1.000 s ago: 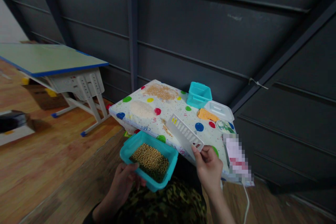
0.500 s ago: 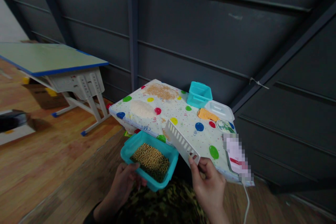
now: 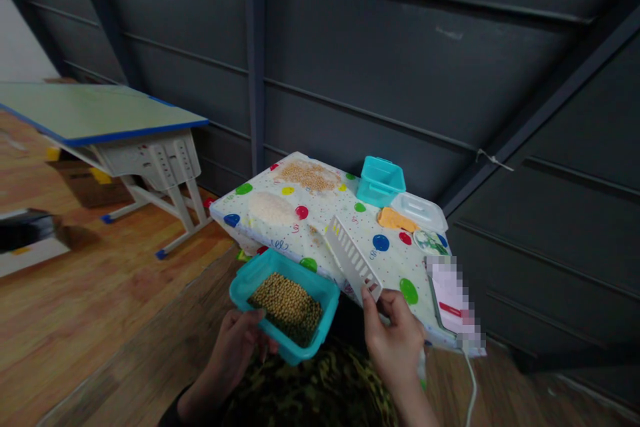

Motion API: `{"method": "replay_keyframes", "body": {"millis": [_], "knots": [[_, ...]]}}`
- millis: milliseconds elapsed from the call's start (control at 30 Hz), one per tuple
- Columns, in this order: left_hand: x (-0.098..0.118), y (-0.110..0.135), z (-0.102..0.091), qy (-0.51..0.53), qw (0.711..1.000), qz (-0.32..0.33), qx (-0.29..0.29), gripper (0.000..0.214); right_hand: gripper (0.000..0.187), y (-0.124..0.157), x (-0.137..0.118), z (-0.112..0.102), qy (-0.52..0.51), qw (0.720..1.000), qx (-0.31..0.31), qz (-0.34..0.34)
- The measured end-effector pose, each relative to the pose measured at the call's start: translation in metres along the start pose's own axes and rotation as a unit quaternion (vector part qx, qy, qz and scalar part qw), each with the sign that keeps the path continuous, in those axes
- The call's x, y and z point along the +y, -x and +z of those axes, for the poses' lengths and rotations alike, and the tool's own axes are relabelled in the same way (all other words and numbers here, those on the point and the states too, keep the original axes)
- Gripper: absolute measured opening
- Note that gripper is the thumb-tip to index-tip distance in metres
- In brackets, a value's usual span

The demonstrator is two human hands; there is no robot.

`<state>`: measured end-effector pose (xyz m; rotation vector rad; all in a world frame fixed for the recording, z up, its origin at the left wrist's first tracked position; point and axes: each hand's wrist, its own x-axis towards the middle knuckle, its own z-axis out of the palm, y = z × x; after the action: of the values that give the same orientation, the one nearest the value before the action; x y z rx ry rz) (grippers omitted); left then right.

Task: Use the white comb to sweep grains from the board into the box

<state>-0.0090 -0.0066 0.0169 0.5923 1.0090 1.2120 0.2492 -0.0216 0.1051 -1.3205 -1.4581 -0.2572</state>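
My left hand [image 3: 239, 340] grips the near side of a teal box [image 3: 320, 290] full of yellow-brown beans [image 3: 287, 305], held just below the front edge of the table [image 3: 340, 217]. My right hand [image 3: 395, 337] pinches one end of a white slotted plastic piece [image 3: 353, 257], whose other end rests on the spotted tablecloth near a few loose beans. A pile of white grains [image 3: 270, 207] and a pile of brown grains [image 3: 307, 175] lie on the far left part of the table.
At the table's back stand a second teal box [image 3: 380, 180], a clear lidded container [image 3: 419, 211] and an orange cloth [image 3: 393, 219]. A blurred pink-white object [image 3: 453, 297] with a white cable [image 3: 471, 387] sits at the right edge. A green desk [image 3: 90, 113] stands left.
My right hand drew the white slotted piece toward the table's front edge and the teal box, then moved it back a little onto the table. My left hand kept the box almost still.
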Motion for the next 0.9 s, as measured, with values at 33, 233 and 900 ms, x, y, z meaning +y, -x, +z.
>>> {"method": "replay_keyframes", "body": {"millis": [33,233,900], "knots": [[0.001,0.000,0.000,-0.001,1.000,0.002,0.001,0.050,0.041,-0.002,0.003,0.004,0.003,1.000,-0.001,0.003],[0.001,-0.001,-0.003,-0.010,1.000,0.010,-0.017,0.049,0.034,-0.005,0.004,0.008,-0.065,0.995,-0.075,0.009],[-0.009,-0.005,-0.008,-0.009,1.000,0.014,-0.016,0.051,0.035,-0.035,0.042,0.048,-0.038,0.991,-0.106,0.073]]}}
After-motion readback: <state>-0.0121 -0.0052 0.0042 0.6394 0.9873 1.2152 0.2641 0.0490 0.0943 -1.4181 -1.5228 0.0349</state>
